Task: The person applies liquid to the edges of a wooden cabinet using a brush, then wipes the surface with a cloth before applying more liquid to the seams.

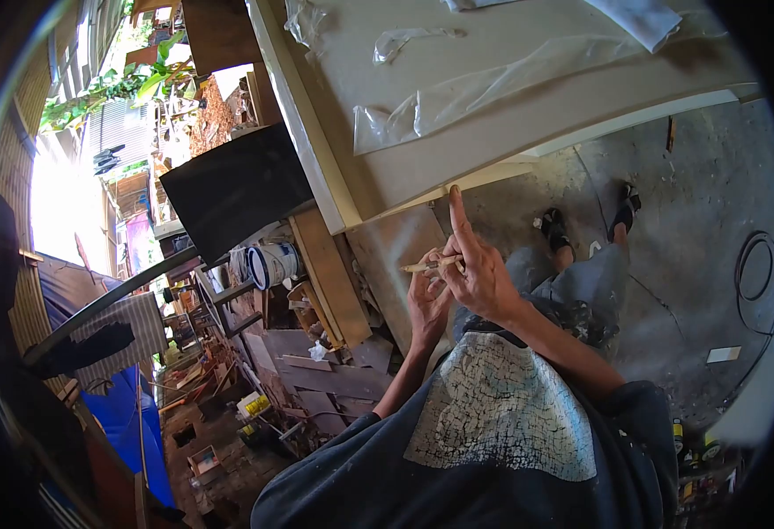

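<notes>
One thin tan stick [422, 266] is pinched between the fingers of both hands, right in front of the dark shirt [360, 467] with the big pale crackle-looking print on it. The left hand [428, 307] has its fingertips bent around the stick from below, and the right hand [486, 280] grips it too, mostly curled up except for the index finger, which sticks straight out. That fingertip is up at the near edge of a big cream panel [493, 150]; honestly can't tell if it's touching or just beside it. The panel has a raised rim along its left side, and some crinkly clear plastic [510, 93] lies on top, plus a bit of white sheet [638, 22] near the far edge. Left of the panel there's a flat black board [239, 189], and a white and blue bucket [272, 265] sits below that, near some wooden boards [329, 278]. Off to the right it's a grey concrete floor [695, 220], with two feet in dark sandals [556, 231], a coiled black cable [755, 269] and a small pale rectangle [724, 354] on it. Way over on the left, a striped cloth [135, 331] hangs above a bright blue tarp [131, 432].
</notes>
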Available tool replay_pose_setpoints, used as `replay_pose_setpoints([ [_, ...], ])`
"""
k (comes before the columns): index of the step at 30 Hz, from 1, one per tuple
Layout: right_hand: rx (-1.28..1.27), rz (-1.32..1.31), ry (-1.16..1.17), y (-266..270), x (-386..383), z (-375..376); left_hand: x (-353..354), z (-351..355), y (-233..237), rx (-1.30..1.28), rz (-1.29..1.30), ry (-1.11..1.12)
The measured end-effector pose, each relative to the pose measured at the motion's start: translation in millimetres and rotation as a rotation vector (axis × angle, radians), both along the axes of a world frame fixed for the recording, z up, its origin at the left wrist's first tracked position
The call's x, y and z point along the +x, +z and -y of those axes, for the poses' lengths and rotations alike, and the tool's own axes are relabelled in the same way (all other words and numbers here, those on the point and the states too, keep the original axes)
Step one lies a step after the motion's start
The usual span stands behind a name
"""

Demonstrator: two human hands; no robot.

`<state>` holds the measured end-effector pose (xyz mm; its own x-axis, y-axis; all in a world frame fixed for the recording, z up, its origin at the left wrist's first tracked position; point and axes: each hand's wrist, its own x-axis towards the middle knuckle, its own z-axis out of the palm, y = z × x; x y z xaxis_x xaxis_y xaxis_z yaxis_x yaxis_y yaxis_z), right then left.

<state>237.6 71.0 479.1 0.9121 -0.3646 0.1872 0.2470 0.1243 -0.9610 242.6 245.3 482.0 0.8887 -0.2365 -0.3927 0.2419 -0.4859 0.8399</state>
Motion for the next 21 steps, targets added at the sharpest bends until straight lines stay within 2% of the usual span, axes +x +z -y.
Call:
replay_pose_setpoints([
  [8, -0.069, 0.008, -0.058, -4, 5, -9, -3, -7, -8, -0.104, 0.033, 0.018],
  [13, -0.32, 0.079, -0.097, -1, -4, -8, -2, -12, -11, -0.069, 0.033, -0.011],
  [15, -0.281, 0.079, -0.107, 1, -15, -9, -1, -12, -10, -0.015, 0.08, -0.053],
  [18, -0.151, 0.002, -0.073, -4, -22, -2, 0, -7, -6, -0.046, -0.048, 0.032],
  [21, -0.016, -0.1, -0.02, -4, -20, 7, 1, -7, -12, -0.094, -0.03, 0.025],
])
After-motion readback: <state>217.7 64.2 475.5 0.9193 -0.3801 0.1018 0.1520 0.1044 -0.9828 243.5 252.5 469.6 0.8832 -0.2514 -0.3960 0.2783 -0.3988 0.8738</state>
